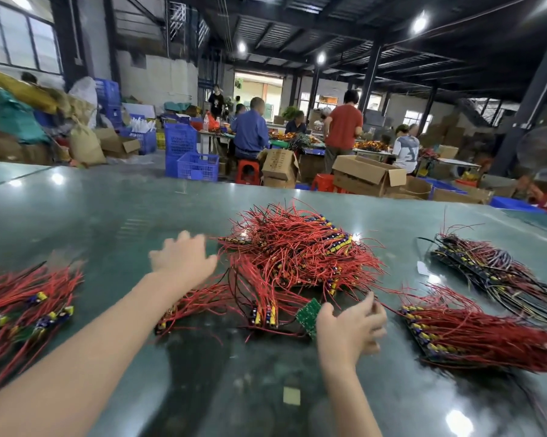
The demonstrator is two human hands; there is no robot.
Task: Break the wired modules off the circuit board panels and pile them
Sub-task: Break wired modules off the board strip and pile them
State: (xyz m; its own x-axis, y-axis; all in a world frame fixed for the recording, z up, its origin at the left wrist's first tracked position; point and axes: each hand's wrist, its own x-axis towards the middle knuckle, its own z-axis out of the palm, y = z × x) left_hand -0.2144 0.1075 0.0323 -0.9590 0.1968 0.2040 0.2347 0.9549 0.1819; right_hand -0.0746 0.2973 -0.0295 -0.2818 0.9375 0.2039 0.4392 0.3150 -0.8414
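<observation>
Modules, left bundle point(26, 305): red-wired, blurred, lying on the green table point(108, 216) well to the left of the left hand, apart from it.
Left hand point(182, 258): fingers spread and relaxed, gripping nothing, blurred, over the table just left of the big heap.
Modules, big heap point(300, 250): tangled red wires with yellow and blue parts, just right of the left hand's fingertips and beyond the right hand.
Modules, near strip point(234, 307): row of wired pieces flat on the table between the two hands, below the heap.
Green board point(308, 315): small, tilted, at the thumb side of the right hand; touching or only close, cannot tell.
Right hand point(349, 328): fingers loosely curved toward the wires, blurred; whether pinching a wire or the board cannot be told.
Panel, near right point(474, 335): wired board lying flat to the right of the right hand, apart from it.
Panel, far right point(492, 272): darker wired bundle, farther right and beyond.
Paper scrap point(291, 395): pale square on the table, nearer than the right wrist.
</observation>
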